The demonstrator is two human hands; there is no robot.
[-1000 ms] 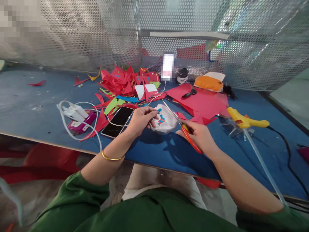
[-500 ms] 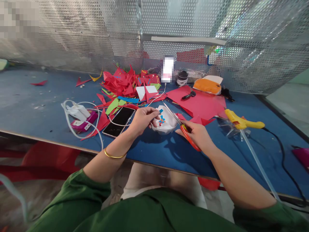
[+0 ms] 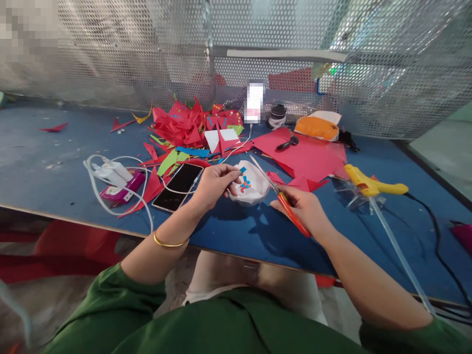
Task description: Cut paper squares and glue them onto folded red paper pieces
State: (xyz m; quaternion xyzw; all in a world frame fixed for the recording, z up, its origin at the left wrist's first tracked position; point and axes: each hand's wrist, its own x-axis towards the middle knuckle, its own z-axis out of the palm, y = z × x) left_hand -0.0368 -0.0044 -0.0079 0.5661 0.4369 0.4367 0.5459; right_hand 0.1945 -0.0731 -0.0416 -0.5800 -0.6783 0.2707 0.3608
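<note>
Between thumb and fingers my left hand (image 3: pixel 218 183) pinches a small blue paper piece (image 3: pixel 242 170) over the left side of a white bowl (image 3: pixel 258 189). Small blue and orange paper bits (image 3: pixel 245 185) lie in the bowl. My right hand (image 3: pixel 303 206) is closed round the red handles of the scissors (image 3: pixel 291 212), whose blades point up and left over the bowl's right side. The blades do not touch the blue piece.
A black phone (image 3: pixel 177 187) and a purple box with white chargers (image 3: pixel 127 189) lie left. Red paper scraps (image 3: pixel 180 125) are heaped behind. Red sheets (image 3: pixel 306 157) lie back right, near a yellow glue gun (image 3: pixel 376 186) with a cable.
The view has shifted slightly. My left hand still pinches the blue piece, and my right hand with the scissors sits slightly farther right and lower.
</note>
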